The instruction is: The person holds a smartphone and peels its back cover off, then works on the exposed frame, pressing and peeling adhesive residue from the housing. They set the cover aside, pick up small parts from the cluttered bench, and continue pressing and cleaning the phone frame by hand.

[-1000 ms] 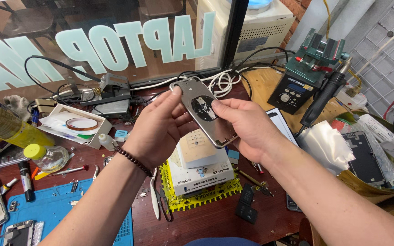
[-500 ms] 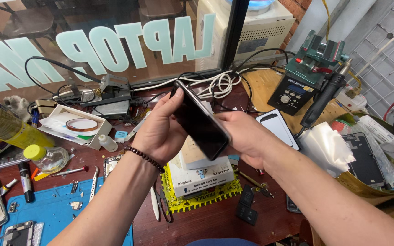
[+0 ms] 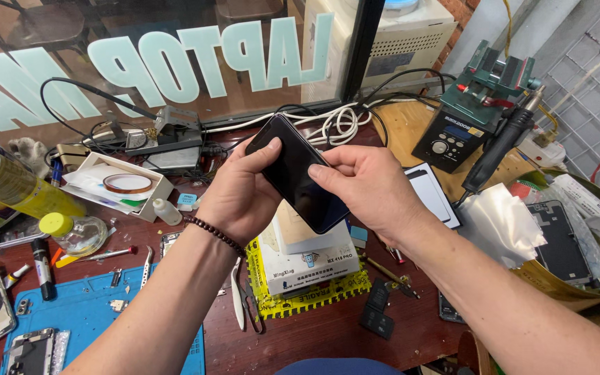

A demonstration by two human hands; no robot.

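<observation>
I hold a black smartphone (image 3: 298, 173) in both hands above the workbench, its dark glass screen facing up at me and tilted from upper left to lower right. My left hand (image 3: 239, 194), with a bead bracelet on the wrist, grips its left edge, thumb on the top corner. On the opposite side my right hand (image 3: 369, 186) clasps the phone, thumb pressed on the glass. Below the phone sits a white box-shaped device (image 3: 310, 260) on a yellow mat (image 3: 314, 292).
A blue repair mat (image 3: 98, 319) with phone parts lies at lower left. A yellow spray can (image 3: 15, 184), small bottles, a tape box (image 3: 116, 182), tweezers (image 3: 237, 292), tangled cables, a soldering station (image 3: 453, 139) with handpiece, and a screen in plastic film at right.
The phone has been flipped over: a second ago its open back with inner parts faced me, now the black screen faces up. Both hands stayed in place around it.
</observation>
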